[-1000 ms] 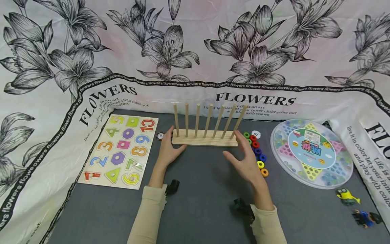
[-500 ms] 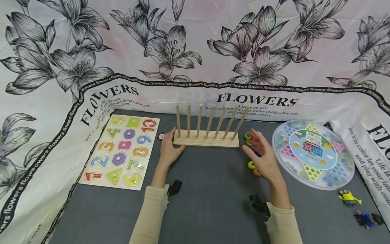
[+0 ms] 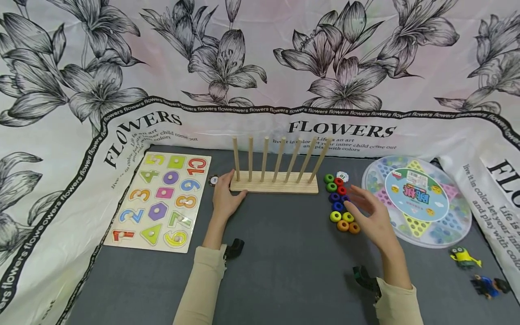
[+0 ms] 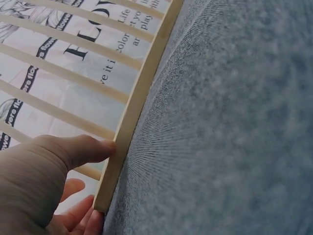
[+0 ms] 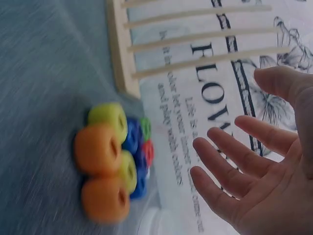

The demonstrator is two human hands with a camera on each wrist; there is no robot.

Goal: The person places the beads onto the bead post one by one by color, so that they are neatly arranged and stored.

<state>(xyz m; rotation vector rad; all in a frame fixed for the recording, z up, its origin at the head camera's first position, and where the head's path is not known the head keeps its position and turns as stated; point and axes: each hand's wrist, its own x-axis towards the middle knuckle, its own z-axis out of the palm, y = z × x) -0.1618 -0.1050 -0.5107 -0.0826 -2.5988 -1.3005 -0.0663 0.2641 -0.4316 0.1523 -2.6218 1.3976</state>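
Note:
A wooden peg stand [image 3: 274, 185] with a row of bare upright dowels stands near the back of the table. My left hand [image 3: 225, 198] holds its left end; in the left wrist view the thumb [image 4: 93, 149] lies on the base and the other fingers curl round the end. My right hand [image 3: 378, 221] hovers beside a cluster of small rings, fingers spread and holding nothing. Green rings [image 3: 328, 179], red rings [image 3: 341, 190], blue rings [image 3: 337, 206], yellow rings [image 3: 335, 216] and orange rings [image 3: 343, 225] lie together right of the stand.
A number-and-shape puzzle board [image 3: 158, 203] lies on the left. To the right are a round board-game case [image 3: 382, 225], a yellow toy figure [image 3: 464, 257] and a blue toy figure [image 3: 489, 286]. A white disc [image 3: 342, 176] lies behind the rings; a watch-like item [image 3: 213, 180] is by the left hand.
My right hand has left the stand's right end and moved right, past the rings, uncovering them. My left hand stays at the stand's left end.

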